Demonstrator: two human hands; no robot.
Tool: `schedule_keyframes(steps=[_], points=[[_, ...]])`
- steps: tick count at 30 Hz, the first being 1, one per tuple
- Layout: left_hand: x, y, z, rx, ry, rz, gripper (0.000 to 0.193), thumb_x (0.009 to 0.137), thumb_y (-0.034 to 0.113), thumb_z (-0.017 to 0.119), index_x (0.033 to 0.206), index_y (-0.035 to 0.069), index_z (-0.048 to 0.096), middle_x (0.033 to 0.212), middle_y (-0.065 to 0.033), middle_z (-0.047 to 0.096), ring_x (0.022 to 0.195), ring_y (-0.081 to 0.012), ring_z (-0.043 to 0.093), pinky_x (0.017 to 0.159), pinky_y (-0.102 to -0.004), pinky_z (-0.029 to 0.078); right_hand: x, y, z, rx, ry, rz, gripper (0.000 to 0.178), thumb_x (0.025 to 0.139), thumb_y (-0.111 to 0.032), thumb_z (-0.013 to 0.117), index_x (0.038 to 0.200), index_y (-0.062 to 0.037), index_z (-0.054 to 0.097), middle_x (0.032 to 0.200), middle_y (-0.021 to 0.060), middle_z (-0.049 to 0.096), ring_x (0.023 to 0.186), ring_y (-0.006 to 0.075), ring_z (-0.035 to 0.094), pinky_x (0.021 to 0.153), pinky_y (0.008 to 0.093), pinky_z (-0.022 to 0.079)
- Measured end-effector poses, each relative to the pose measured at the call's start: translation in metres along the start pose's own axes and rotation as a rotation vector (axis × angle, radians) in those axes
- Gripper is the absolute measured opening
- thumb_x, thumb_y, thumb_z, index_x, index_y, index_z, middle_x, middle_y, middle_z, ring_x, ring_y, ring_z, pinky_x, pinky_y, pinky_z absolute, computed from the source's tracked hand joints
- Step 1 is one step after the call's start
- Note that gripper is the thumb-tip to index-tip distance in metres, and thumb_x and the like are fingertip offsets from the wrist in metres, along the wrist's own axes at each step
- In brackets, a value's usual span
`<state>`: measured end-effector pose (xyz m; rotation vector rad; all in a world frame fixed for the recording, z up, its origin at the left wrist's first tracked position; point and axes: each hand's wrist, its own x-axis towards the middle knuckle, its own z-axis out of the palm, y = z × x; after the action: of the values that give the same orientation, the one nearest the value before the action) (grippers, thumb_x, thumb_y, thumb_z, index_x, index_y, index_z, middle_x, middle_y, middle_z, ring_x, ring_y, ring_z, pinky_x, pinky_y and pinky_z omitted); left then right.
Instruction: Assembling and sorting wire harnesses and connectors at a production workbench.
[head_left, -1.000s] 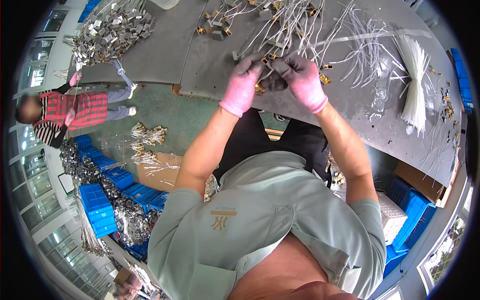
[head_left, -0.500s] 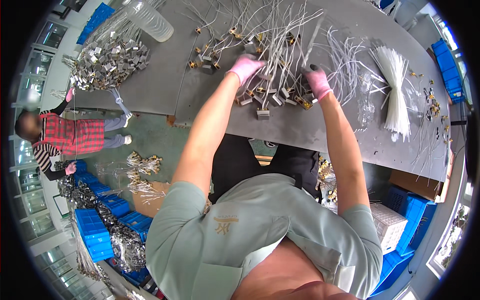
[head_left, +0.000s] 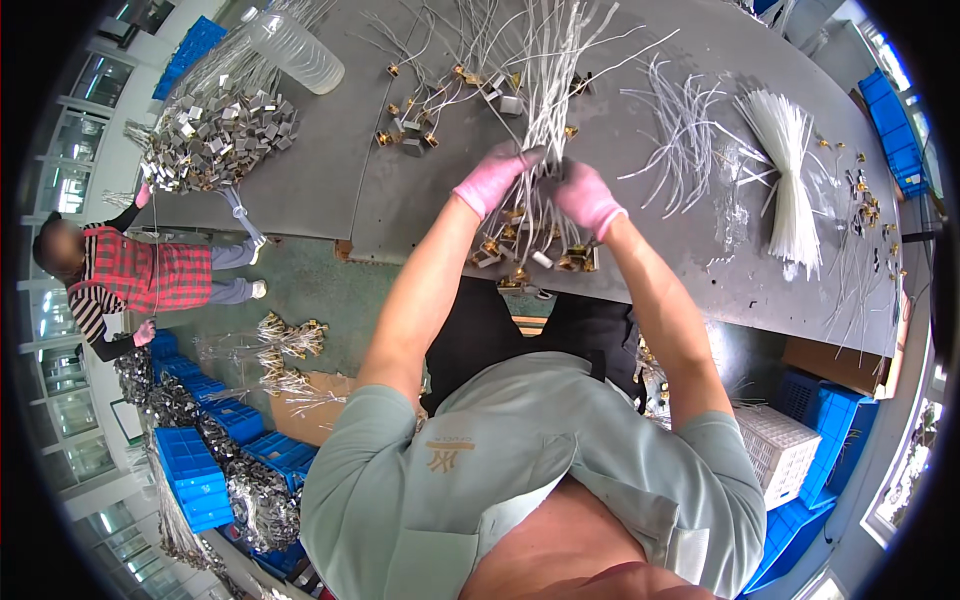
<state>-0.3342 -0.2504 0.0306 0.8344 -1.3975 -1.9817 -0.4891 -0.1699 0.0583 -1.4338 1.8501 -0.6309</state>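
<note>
Both pink-gloved hands, the left hand and the right hand, were closed around a bundle of white wires with brass and grey end fittings, held just above the near edge of the grey metal worktable. The wires seemed to hide the fingertips. Around lay a sheaf of white cable ties, loose white wire pieces, a heap of grey metal clips and a clear plastic bottle; blue plastic crates stood on the floor.
</note>
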Motion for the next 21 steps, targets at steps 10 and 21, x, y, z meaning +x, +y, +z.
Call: schedule_keyframes(steps=[10,21], points=[[-0.012,0.029,-0.021,0.184,0.246,-0.075,0.019,0.08,0.015,0.07,0.089,-0.002,0.069,0.082,-0.0064,0.067,0.073,-0.0148,0.061,0.069,-0.028,0.049,-0.036,-0.041,0.002,-0.203,-0.116,-0.288,0.047,0.083,-0.023,0.065,0.122,0.0007,0.053,0.103,0.022,0.066,0.09,0.0314,0.067,0.082,0.0383,0.052],[-0.097,0.116,0.027,0.441,-0.143,0.042,0.041,0.08,0.029,0.071,0.108,0.001,0.062,0.089,-0.0047,0.064,0.077,-0.0108,0.056,0.071,-0.0282,0.048,-0.033,-0.103,-0.064,1.032,-0.027,-0.493,0.062,0.088,-0.026,0.064,0.135,0.0056,0.039,0.113,0.0179,0.062,0.103,0.0256,0.061,0.09,0.0359,0.048]])
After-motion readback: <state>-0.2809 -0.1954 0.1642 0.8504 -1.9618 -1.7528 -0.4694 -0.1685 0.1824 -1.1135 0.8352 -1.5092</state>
